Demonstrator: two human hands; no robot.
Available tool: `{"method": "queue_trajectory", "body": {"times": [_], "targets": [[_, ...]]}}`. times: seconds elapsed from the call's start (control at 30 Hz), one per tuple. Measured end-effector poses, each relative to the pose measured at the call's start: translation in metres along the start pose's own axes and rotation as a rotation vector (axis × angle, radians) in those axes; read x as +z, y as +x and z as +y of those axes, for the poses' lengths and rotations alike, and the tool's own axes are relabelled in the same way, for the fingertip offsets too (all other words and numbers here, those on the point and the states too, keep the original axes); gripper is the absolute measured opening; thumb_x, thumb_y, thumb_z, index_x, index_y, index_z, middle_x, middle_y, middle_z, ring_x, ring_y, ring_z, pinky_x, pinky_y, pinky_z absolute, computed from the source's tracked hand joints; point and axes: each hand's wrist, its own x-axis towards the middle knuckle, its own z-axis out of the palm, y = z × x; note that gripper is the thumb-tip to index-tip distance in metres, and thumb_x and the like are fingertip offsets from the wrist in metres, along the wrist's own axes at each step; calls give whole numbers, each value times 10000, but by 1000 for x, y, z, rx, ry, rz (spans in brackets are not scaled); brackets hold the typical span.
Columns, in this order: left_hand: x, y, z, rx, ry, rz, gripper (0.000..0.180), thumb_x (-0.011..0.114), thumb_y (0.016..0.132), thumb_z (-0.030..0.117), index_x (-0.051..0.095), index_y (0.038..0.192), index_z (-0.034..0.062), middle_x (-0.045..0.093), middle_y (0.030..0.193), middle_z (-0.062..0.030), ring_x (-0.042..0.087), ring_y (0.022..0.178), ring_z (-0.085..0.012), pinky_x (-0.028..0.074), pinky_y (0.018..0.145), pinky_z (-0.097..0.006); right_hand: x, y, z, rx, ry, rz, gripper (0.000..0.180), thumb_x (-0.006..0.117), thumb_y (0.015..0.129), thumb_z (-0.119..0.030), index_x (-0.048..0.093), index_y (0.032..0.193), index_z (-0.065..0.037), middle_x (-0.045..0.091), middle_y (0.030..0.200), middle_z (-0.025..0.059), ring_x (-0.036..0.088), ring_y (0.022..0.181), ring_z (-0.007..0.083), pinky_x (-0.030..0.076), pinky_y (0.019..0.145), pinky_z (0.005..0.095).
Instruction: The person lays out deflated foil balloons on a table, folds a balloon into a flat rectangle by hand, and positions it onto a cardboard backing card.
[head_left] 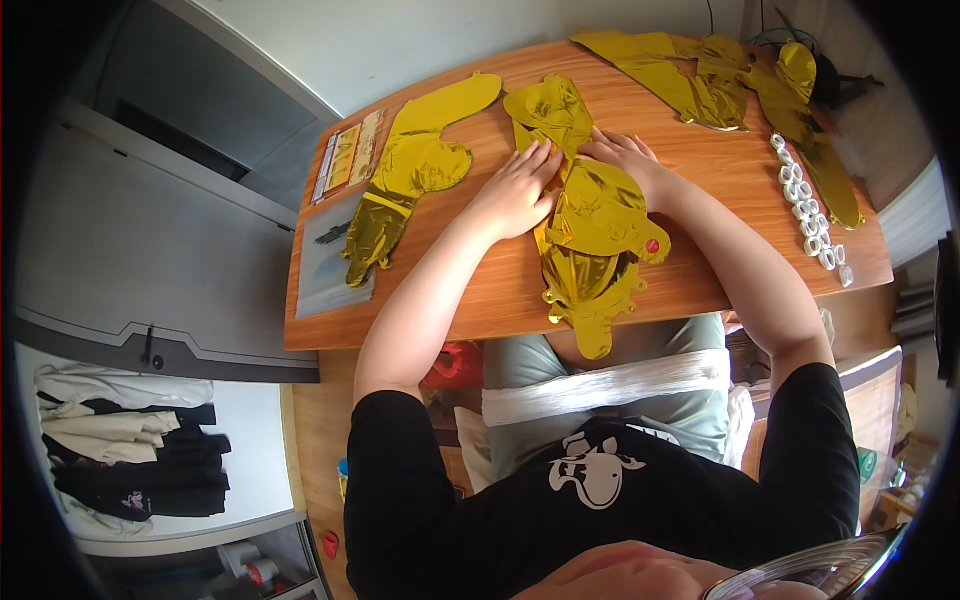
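A flat, uninflated gold foil balloon (592,225) lies in the middle of the wooden table (700,280), its lower end hanging over the near edge. My left hand (517,190) rests flat on its left side, fingers together and stretched out. My right hand (625,155) presses flat on its upper part, fingers spread. Neither hand grips anything. A second gold foil balloon (412,165) lies to the left, apart from my hands.
More gold foil balloons (730,80) are piled at the table's far right. A row of small white rolls (808,205) runs along the right side. Clear plastic packaging (330,250) lies at the left edge. Folded clothes (130,440) sit on a shelf at lower left.
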Motion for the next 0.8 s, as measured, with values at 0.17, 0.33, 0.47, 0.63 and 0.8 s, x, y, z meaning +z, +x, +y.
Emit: {"method": "queue_trajectory", "body": {"times": [0.17, 0.33, 0.47, 0.63, 0.8], "targets": [[2, -2, 1, 4, -85, 36, 683, 457, 1068, 443, 301, 1599, 43, 265, 1667, -211, 207, 1567, -331, 187, 1280, -471, -11, 6, -3, -33, -37, -55, 537, 538, 1015, -305, 444, 1525, -164, 474, 1542, 167, 379, 1482, 363, 293, 1194, 546], [6, -3, -1, 42, -33, 102, 677, 455, 1068, 480, 338, 1584, 59, 281, 1657, -220, 227, 1556, -357, 197, 1272, -502, -23, 3, -7, 105, 125, 4, 602, 604, 984, -307, 433, 1540, -150, 576, 1430, 172, 484, 1395, 344, 351, 1153, 521], [6, 0, -4, 87, -107, 77, 662, 512, 1059, 433, 337, 1594, 84, 272, 1667, -201, 221, 1561, -346, 191, 1274, -494, -29, 3, -6, 79, 135, 25, 662, 690, 938, -295, 444, 1535, -151, 627, 1334, 178, 569, 1263, 357, 405, 1084, 502], [7, 1, -6, 111, -138, 39, 695, 466, 1058, 505, 335, 1593, 80, 273, 1667, -198, 222, 1559, -354, 201, 1273, -487, -31, 4, -6, 85, 134, -1, 663, 704, 932, -310, 458, 1524, -139, 635, 1316, 178, 586, 1239, 349, 417, 1071, 494], [7, -3, -6, 128, -25, 10, 757, 391, 1051, 612, 286, 1617, 120, 246, 1680, -184, 207, 1565, -342, 191, 1280, -477, -27, 5, -3, 77, 123, 40, 694, 736, 903, -309, 468, 1520, -137, 670, 1250, 150, 597, 1229, 333, 418, 1082, 484]]}}
